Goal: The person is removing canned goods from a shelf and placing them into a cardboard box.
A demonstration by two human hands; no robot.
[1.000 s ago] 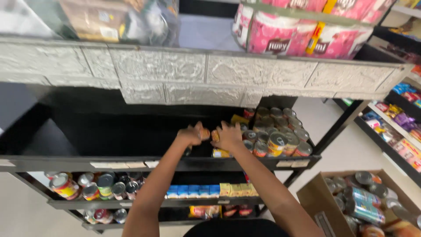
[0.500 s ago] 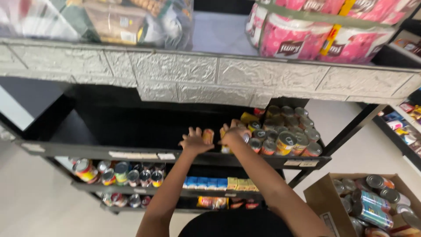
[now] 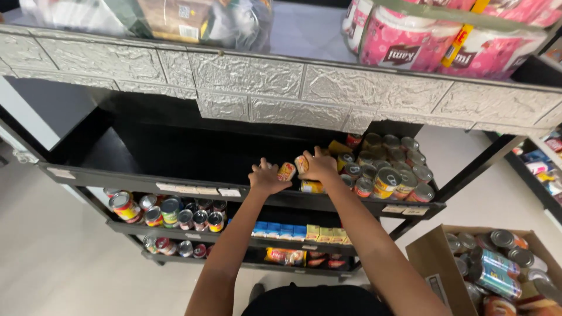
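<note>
Two small yellow-labelled round tins go onto the black metal shelf.
The left hand (image 3: 266, 177) curls around one small yellow tin (image 3: 286, 171); the right hand (image 3: 319, 166) cups another (image 3: 301, 163), both at nine o'clock of the shelved tin cluster (image 3: 389, 169). Best set upright, snug against neighbours. Since half a second ago, both hands sit slightly lower on the black shelf (image 3: 175, 153).

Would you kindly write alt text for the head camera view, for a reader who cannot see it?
Two bare hands, left hand and right hand, each hold a small can over a black shelf beside rows of cans. An open cardboard box of cans sits at lower right.
</note>
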